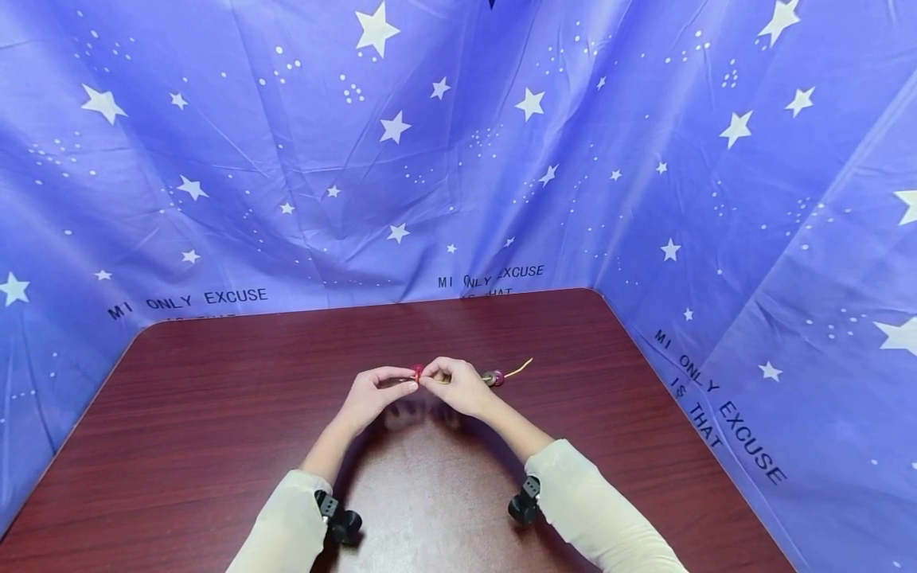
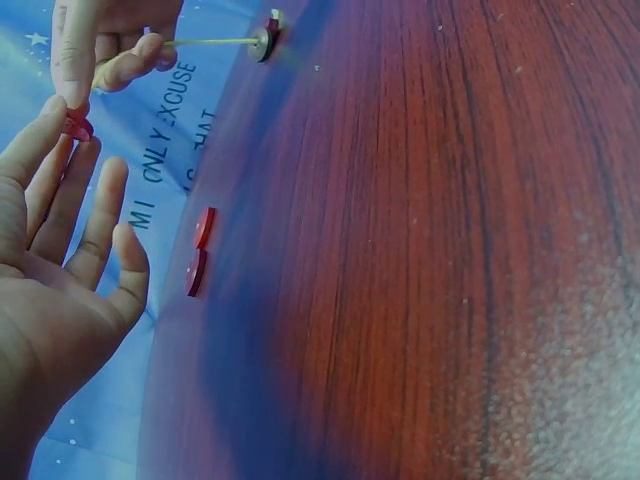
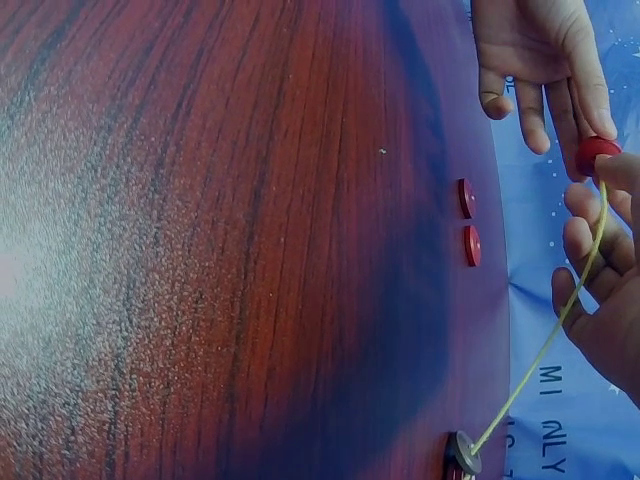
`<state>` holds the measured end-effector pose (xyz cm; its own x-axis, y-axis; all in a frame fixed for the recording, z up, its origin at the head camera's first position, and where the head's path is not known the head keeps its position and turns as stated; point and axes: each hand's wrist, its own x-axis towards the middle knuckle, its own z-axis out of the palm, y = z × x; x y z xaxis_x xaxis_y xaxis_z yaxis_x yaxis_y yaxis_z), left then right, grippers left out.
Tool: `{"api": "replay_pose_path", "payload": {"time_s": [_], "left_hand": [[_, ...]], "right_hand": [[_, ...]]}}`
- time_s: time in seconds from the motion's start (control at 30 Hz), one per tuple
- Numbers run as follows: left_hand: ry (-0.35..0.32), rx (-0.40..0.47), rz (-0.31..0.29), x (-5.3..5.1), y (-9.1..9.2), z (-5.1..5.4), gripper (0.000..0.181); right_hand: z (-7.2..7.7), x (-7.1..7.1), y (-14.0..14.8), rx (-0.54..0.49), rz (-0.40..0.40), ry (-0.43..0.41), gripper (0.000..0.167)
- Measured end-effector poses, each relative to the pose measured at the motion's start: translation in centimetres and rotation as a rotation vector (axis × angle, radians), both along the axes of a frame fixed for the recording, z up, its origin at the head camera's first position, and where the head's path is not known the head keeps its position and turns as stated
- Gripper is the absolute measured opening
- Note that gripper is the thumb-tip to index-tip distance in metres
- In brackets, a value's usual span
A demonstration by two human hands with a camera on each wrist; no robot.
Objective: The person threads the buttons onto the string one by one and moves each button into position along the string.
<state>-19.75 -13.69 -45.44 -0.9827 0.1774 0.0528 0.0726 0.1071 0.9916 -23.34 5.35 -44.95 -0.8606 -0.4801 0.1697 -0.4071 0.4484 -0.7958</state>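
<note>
In the head view, my left hand [image 1: 368, 395] and right hand [image 1: 461, 389] meet above the table. Between thumb and fingers the left hand pinches a small red button-like disc [image 3: 597, 153]. My right fingertips pinch a yellow cord [image 3: 550, 335] right at that disc; whether the cord passes through it is hidden by the fingers. The cord runs down to a small stack of discs with a grey disc [image 3: 467, 452] at its near end, lying on the table. Beyond the stack, the cord's loose end [image 1: 520, 368] sticks out to the right.
Two more red discs [image 3: 467, 198] lie close together on the dark wood table [image 1: 215, 446], near its far edge in the wrist views. A blue star-patterned cloth [image 1: 322, 159] hangs behind the table and along its right side.
</note>
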Motion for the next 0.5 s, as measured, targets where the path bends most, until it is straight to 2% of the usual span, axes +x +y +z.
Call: {"api": "replay_pose_path", "payload": {"time_s": [0.07, 0.27, 0.5], "left_hand": [[0.003, -0.027, 0.027, 0.1, 0.0, 0.2, 0.031], [-0.003, -0.056, 0.069, -1.0, -0.3, -1.8, 0.030], [0.062, -0.083, 0.108, -1.1, -0.1, -2.0, 0.028]], "right_hand": [[0.0, 0.0, 0.0, -0.010, 0.007, -0.009, 0.008], [0.1, 0.1, 0.0, -0.058, 0.041, -0.045, 0.013], [0.2, 0.1, 0.0, -0.069, 0.034, -0.080, 0.020]]}}
